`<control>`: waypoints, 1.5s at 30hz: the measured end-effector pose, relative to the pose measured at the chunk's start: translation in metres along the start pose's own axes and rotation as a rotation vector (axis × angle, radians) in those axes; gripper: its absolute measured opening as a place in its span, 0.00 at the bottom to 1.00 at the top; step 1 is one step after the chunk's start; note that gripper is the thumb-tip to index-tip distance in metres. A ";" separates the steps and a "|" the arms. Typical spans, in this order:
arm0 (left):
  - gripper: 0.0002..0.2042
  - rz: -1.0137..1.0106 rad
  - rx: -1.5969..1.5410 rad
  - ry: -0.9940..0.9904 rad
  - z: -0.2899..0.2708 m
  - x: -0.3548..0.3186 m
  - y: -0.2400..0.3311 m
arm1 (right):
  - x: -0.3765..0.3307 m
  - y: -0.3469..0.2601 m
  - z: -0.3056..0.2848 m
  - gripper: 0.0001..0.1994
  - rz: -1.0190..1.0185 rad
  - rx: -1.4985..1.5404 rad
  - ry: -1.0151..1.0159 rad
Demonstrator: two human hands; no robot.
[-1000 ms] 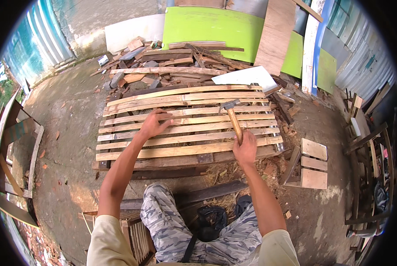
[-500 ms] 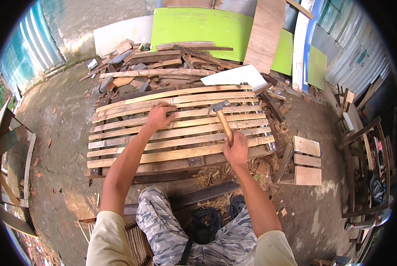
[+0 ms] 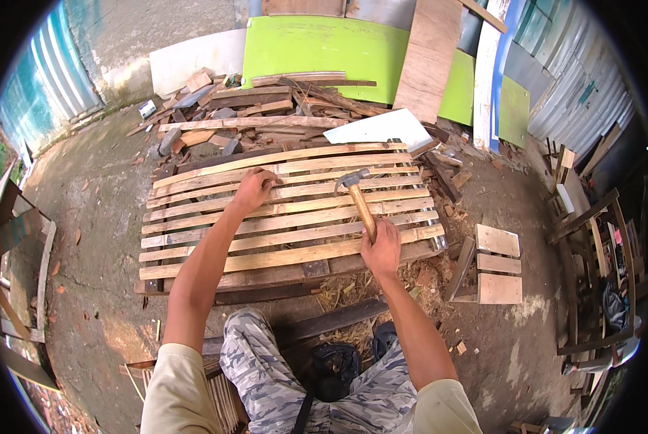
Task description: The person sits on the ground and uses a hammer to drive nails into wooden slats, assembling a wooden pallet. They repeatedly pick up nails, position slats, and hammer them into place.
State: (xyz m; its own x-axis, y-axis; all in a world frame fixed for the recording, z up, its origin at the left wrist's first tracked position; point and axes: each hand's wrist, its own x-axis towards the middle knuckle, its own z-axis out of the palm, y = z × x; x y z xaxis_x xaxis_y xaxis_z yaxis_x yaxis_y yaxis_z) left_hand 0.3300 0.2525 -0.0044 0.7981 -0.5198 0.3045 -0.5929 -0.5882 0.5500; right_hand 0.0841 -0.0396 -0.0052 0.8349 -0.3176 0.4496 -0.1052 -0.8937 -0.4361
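Observation:
A low rack of pale bamboo slats lies before me, the slats running left to right over darker wooden crosspieces. My left hand rests on the farther slats near the middle, its thumb and fingers drawn together; whatever may be between them is too small to make out. In my right hand is a claw hammer, gripped by its wooden handle. The metal head hovers over the right half of the slats, pointing away from me.
Behind the rack lies a heap of scrap wood with a white board on it. A green panel leans on the wall. Right of the rack stands a small slatted wooden piece. A dark beam lies by my knees.
The view has shifted slightly. My left hand sits a little farther left along the slats, fingers still bent. The hammer stays raised in my right hand, nearly unmoved.

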 end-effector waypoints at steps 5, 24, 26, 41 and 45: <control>0.09 -0.063 -0.190 -0.025 0.001 0.001 0.001 | -0.001 0.003 0.000 0.15 0.000 -0.007 0.002; 0.12 -0.203 0.185 0.072 0.016 0.026 -0.009 | -0.001 0.001 0.001 0.15 -0.011 -0.016 0.011; 0.12 -0.208 0.176 0.063 0.014 0.027 -0.007 | 0.000 0.001 0.001 0.15 -0.011 -0.011 0.016; 0.17 -0.116 -0.031 -0.201 0.009 0.057 -0.006 | 0.000 0.005 0.002 0.14 0.011 -0.004 -0.004; 0.17 -0.015 -0.059 -0.146 0.009 0.057 -0.013 | 0.000 0.001 0.000 0.13 0.020 -0.016 -0.007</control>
State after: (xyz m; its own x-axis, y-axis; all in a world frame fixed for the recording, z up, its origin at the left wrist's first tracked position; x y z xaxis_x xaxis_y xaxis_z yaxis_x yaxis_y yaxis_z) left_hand 0.3822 0.2256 -0.0014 0.7804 -0.5983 0.1817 -0.5702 -0.5617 0.5994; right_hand 0.0838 -0.0402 -0.0061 0.8361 -0.3330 0.4360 -0.1302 -0.8924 -0.4321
